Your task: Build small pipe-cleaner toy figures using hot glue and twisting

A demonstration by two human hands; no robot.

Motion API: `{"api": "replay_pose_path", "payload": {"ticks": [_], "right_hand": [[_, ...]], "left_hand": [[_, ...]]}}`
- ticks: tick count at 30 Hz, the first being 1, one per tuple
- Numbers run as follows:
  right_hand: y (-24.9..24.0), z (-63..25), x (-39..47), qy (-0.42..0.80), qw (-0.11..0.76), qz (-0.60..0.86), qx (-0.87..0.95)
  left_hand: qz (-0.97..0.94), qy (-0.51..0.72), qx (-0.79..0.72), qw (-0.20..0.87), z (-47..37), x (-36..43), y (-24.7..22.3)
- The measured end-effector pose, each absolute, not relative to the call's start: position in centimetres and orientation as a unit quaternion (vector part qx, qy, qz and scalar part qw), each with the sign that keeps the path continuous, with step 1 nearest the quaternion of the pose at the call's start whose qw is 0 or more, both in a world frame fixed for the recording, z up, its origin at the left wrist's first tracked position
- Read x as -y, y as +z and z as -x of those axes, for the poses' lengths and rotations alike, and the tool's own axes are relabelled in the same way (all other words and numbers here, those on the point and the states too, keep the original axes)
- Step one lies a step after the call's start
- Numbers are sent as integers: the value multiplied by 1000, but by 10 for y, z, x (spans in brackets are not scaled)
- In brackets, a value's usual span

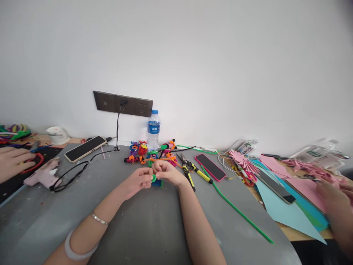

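Note:
My left hand [139, 181] pinches a small curled piece of green pipe cleaner [153, 178] between thumb and fingertips. My right hand [167, 172] meets it there, its fingers closed at the same spot; what they grip is mostly hidden. Just below the fingers a blue piece with a green edge [158, 183] shows; I cannot tell whether it is held or lies on the table. Behind my hands are several colourful pipe-cleaner figures [142, 148]. To the right lie yellow-and-black pliers [188, 178], similar yellow-handled cutters [202, 173] and a long green pipe cleaner [239, 209].
A water bottle [153, 129] stands by the wall. A pink-cased phone [210, 167] lies right, another phone [85, 148] left beside a black cable [79, 171]. Other people's hands work at left [15, 163] and right [335, 206], the latter near pink and blue paper [284, 217].

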State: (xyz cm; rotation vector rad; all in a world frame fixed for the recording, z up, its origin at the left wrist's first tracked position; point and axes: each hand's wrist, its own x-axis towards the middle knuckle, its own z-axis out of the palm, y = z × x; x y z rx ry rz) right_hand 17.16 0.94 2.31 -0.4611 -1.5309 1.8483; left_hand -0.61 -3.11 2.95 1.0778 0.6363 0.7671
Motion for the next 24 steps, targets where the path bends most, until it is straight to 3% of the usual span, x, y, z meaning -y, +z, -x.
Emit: {"api": "replay_pose_path", "payload": {"ticks": [24], "right_hand": [[23,-171,-11,720,342,163,582]], "left_hand": [[-479,357,-282,751,5,32,31]]}}
